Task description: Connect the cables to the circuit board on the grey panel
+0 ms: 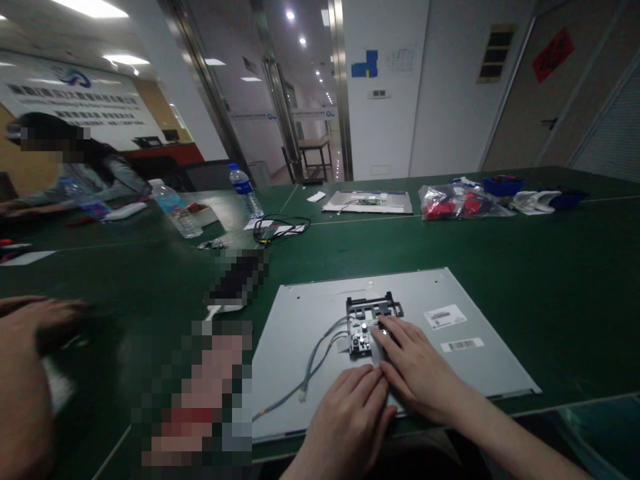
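Observation:
A black-framed electronic module (364, 337) with metal parts lies on a silver metal panel (310, 313) in front of me. My right hand (417, 363) rests over the module's right side, its fingers stretched out and touching it. Just below the module, my left hand (353, 410) has its fingers curled together, close to the right thumb. A narrow pale strip (377, 353) runs from the module toward the left fingertips; whether they grip it is hidden. Grey cables (313, 373) trail from the module leftward across the panel. Two white labels (445, 317) are on the panel's right part.
A second panel (340, 200) with a circuit board lies farther back on the green table (350, 247). Bagged red items (450, 203) are beside it. Bottles (245, 190), a black cable coil (280, 227) and another person's arm (25, 380) are to the left. Another person sits far left.

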Demonstrator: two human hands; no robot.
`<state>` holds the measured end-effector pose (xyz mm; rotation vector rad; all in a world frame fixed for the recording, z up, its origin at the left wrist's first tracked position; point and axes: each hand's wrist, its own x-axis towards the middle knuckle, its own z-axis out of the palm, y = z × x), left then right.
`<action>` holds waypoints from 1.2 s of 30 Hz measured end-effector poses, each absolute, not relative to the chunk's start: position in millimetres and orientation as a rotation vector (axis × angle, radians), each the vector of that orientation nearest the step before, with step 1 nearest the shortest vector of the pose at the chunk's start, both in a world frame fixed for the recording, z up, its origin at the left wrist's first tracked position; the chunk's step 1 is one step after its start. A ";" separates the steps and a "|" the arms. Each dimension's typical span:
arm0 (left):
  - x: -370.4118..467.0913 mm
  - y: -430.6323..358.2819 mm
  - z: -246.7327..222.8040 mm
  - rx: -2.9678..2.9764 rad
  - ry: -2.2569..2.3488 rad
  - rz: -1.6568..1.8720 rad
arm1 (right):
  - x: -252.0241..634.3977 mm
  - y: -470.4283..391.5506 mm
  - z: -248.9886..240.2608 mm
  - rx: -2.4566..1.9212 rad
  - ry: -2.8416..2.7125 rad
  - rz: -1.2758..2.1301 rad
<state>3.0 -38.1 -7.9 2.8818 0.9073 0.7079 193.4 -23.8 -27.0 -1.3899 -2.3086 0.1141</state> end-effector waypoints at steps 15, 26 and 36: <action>3.6 -38.9 -5.1 2.878 0.909 0.706 | 193.6 -25.3 -24.3 -1.319 -2.295 0.134; 3.8 -38.5 -6.3 2.878 0.910 0.667 | 194.0 -24.4 -26.0 -1.325 -2.328 0.102; 3.5 -38.5 -6.0 2.882 0.897 0.726 | 194.3 -24.9 -25.7 -1.314 -2.318 0.078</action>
